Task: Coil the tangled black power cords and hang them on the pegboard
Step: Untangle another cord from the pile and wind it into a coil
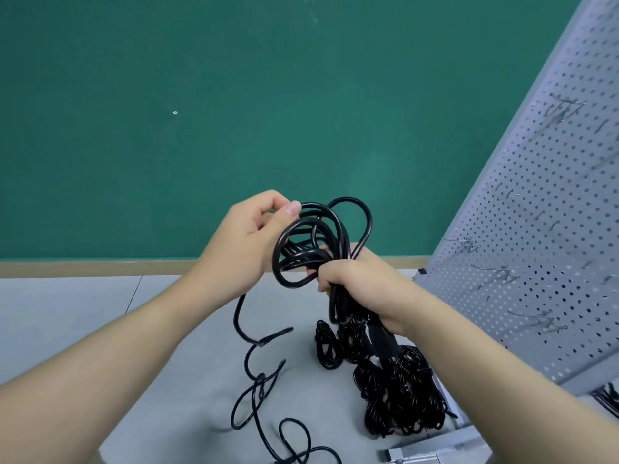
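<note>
I hold a partly coiled black power cord (321, 236) up in front of me. My right hand (361, 289) grips the gathered loops in a fist at their lower end. My left hand (248, 236) pinches the top of one loop between thumb and fingers. The loose tail of this cord (258, 383) hangs down from my left hand and trails in twists over the grey table (67, 316). A pile of other black cords (395, 390) lies on the table below my right hand. The grey pegboard (542, 236) with metal hooks leans at the right.
A green wall (201, 112) rises behind the table, with a tan strip along its base. Several wire hooks (469, 244) stick out of the pegboard toward me. A metal frame piece (435, 453) lies at the bottom right by the pegboard's foot.
</note>
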